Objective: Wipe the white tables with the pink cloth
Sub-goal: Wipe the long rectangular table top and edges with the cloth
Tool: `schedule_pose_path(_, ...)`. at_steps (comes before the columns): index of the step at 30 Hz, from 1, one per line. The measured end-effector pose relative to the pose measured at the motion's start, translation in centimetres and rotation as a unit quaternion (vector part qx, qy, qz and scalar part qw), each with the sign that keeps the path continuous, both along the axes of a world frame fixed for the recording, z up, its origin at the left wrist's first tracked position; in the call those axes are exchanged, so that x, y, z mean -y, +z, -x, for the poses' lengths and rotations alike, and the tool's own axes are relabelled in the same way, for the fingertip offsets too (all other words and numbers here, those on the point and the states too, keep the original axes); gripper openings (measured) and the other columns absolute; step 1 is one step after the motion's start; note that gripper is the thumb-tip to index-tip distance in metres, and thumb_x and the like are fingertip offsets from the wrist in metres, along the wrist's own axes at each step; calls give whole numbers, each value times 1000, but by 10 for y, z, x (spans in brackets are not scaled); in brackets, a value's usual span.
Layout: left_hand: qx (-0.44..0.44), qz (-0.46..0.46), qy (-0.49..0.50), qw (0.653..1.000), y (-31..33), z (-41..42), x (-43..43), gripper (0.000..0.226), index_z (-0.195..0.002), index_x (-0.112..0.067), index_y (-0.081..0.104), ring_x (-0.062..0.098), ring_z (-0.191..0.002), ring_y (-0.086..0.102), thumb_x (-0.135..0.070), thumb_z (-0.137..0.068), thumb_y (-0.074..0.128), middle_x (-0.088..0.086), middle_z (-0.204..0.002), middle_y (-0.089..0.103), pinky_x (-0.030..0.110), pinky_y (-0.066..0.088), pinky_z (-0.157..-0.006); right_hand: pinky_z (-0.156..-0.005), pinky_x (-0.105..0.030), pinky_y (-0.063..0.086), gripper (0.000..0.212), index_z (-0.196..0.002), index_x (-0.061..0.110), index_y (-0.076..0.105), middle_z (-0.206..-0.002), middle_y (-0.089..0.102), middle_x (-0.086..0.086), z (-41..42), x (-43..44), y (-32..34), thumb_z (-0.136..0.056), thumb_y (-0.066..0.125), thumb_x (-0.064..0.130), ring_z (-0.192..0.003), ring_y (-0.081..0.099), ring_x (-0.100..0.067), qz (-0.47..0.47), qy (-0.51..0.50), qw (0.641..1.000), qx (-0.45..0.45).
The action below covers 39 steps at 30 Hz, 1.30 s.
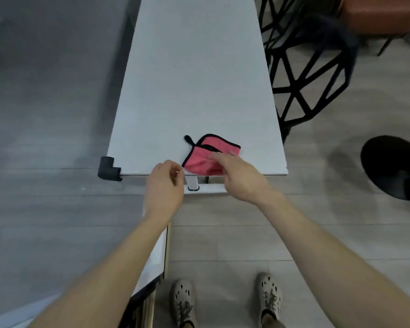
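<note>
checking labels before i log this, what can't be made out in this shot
All in the head view:
- The near part of the pink cloth is covered by the right hand resting on it.
- It is unclear whether the left hand pinches the cloth's corner, because its curled fingers hide the spot.
- The white table has its far end cut off by the top edge.
- The second white table is mostly behind the left forearm.

Table: plain white. Cloth: pink, black trim, black loop at corner. Corner guard, left of centre: dark grey-black. Chair, upper right: black, open triangle lattice. Seat, top right corner: orange-brown. Floor: pale grey wood-grain planks. Shoes, bottom: beige, dark holes.
</note>
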<state>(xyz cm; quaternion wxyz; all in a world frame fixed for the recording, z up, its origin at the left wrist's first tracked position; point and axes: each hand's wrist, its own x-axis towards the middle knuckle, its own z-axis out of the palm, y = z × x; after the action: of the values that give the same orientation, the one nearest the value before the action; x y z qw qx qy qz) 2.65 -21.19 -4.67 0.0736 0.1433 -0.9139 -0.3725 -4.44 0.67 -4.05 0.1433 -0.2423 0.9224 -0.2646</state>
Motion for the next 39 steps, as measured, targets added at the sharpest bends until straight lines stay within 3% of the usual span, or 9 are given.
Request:
schedule_pose_path(3, -79, 120, -87, 986, -9, 16, -22, 18, -115, -19, 72, 25, -98, 58, -14, -98, 67, 0, -111, 61, 43, 53, -82, -119, -36, 44, 53, -153, 22, 56, -154, 60, 3, 16, -22, 10, -105, 44, 3, -141, 56, -19, 70, -114, 991, 0)
schedule_pose_path(7, -77, 243, -165, 953, -28, 60, -52, 36, -132, -19, 72, 32, -111, 59, -23, -96, 71, 5, -128, 66, 46, 49, -88, -127, -36, 36, 48, -149, 26, 58, -161, 53, 7, 54, -52, 5, -109, 40, 7, -157, 37, -8, 21, -109, 994, -4)
schedule_pose_path(15, -41, 291, -46, 955, -40, 56, -69, 5, -94, -19, 72, 29, -92, 55, -19, -93, 77, 2, -102, 62, 42, 43, -76, -109, -43, 51, 31, -133, 10, 70, -138, 69, -4, 107, -57, -13, -111, 49, 16, -135, 57, -28, -56, 27, 997, -50)
schedule_pose_path(19, 53, 180, 213, 959, -29, 22, -106, 25, -121, -27, 68, 27, -104, 50, -30, -97, 73, 3, -116, 50, 46, 45, -87, -128, -40, 35, 39, -148, 12, 62, -159, 56, -2, 122, -21, -8, -113, 45, 18, -155, 41, -21, -17, 125, 991, -35)
schedule_pose_path(22, 113, -6, 392, 913, -23, 29, -122, 50, -132, -20, 53, 26, -110, 51, -38, -93, 78, 5, -124, 46, 42, 50, -92, -134, -36, 20, 47, -161, 15, 49, -173, 37, 0, 135, 22, -10, -115, 39, 20, -165, 21, -18, -4, 200, 979, -28)
schedule_pose_path(27, 69, -317, 503, 801, 2, 70, -141, 56, -150, -4, 34, 35, -126, 62, -31, -107, 58, 16, -136, 62, 36, 49, -96, -135, -33, 1, 50, -166, 19, 39, -179, 20, 1, 145, 63, -11, -118, 28, 25, -167, 7, -16, -50, 257, 964, 36)
schedule_pose_path(30, 79, -322, 554, 764, -5, 89, -128, 59, -159, -4, 26, 39, -133, 57, -28, -111, 52, 21, -147, 56, 36, 46, -101, -135, -32, 4, 51, -166, 20, 40, -179, 22, 3, 143, 65, -7, -117, 28, 25, -167, 8, -14, -67, 255, 964, 32)
schedule_pose_path(35, 37, -228, 607, 761, -34, 67, -31, 49, -158, -12, 44, 36, -130, 60, -28, -112, 51, 16, -140, 66, 37, 45, -104, -135, -33, 7, 51, -167, 25, 39, -179, 21, 9, 142, 72, -1, -118, 28, 36, -166, 7, -10, -87, 243, 966, 30)
schedule_pose_path(39, 12, -201, 625, 754, -32, 71, -40, 58, -166, -19, 35, 33, -130, 61, -27, -112, 52, 12, -145, 65, 28, 42, -104, -136, -38, -3, 55, -171, 25, 27, -181, 10, 8, 139, 69, -18, -117, 27, 36, -167, -3, -11, -87, 265, 960, 11)
